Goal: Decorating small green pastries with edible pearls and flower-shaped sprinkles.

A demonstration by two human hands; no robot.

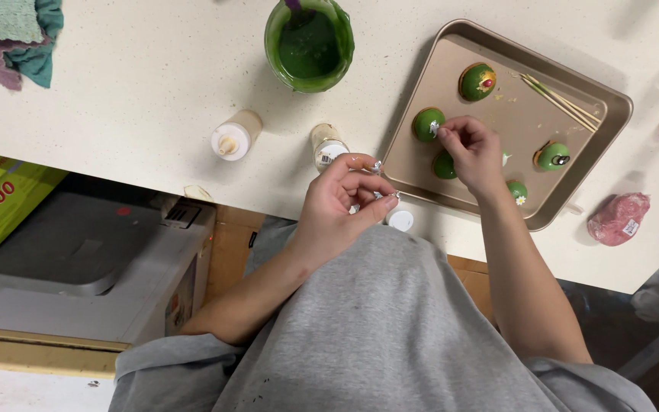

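While curled around tiny decorations, left hand [342, 200]; right hand [473, 149] pinching one onto green ball [426, 123].

Bright even indoor light, soft shadows, sharp centre, perhaps slight blur at edges

The baking tray [459, 47] is matt, champagne-toned metal. The green-coated treats [426, 123] shine smooth and glossy. The bowl [272, 34] looks like thin clear plastic smeared with wet green glaze. The countertop [139, 84] is pale speckled stone, the skewers [562, 101] bare wood.
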